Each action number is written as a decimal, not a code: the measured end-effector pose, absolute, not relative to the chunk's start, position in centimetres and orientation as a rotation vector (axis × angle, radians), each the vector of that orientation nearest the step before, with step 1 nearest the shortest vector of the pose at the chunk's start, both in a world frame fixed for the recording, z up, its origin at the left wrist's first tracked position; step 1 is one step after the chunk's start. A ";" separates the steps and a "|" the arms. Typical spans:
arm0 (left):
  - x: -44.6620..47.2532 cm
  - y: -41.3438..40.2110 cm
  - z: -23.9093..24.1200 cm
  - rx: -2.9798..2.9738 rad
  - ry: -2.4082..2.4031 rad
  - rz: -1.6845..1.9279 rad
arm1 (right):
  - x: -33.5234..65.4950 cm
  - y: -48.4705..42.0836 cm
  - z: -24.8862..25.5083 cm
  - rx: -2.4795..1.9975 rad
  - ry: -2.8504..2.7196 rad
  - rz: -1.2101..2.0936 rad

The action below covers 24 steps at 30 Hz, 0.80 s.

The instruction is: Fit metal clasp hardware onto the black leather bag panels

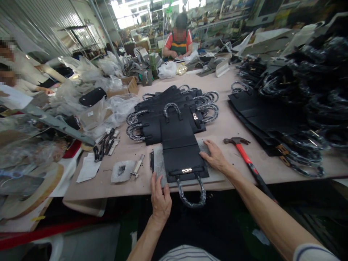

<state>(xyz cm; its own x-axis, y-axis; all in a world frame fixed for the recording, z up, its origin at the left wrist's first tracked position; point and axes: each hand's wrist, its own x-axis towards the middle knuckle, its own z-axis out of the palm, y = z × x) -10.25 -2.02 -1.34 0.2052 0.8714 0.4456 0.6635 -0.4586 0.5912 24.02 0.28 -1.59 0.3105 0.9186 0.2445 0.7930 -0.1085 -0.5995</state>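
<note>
A flat black handbag panel point(181, 152) lies lengthwise before me on a pale slab point(214, 177). Plastic-wrapped handles stick out at both its ends, and a metal clasp point(187, 170) sits on the strap near its front end. My left hand point(161, 197) rests at the slab's front left, fingers stretched out, beside the panel and just below a small black strip point(151, 161). At the panel's right edge is my right hand point(216, 157), thumb and fingers apart, the thumb tip at the edge. Neither hand grips anything.
A claw hammer point(244, 156) with a red and black handle lies right. More black bag panels point(152, 127) are piled behind, and another stack point(261, 116) stands right. Small tools point(106, 145) and a pad with small dark pieces point(123, 171) lie left. A person point(178, 40) sits opposite.
</note>
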 end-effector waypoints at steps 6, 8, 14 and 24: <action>-10.1 -2.0 -0.8 2.190 1.412 1.111 | 24.9 0.8 -0.9 -1.903 -1.554 0.280; -9.9 -2.0 -0.4 2.162 1.409 1.107 | 25.4 1.4 -0.5 -1.891 -1.576 0.281; -9.4 -2.0 0.5 2.121 1.431 1.120 | 26.0 2.6 -0.1 -1.847 -1.597 0.261; -9.8 -1.5 0.0 2.257 1.379 1.045 | 25.2 1.7 -1.0 -1.887 -1.538 0.259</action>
<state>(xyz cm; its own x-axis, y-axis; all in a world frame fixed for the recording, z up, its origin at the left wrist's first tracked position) -9.83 -1.48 0.03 0.2763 0.8605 0.4279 0.6448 -0.4962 0.5815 25.21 1.70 -1.00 0.2821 0.9242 0.2575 0.7892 -0.0708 -0.6101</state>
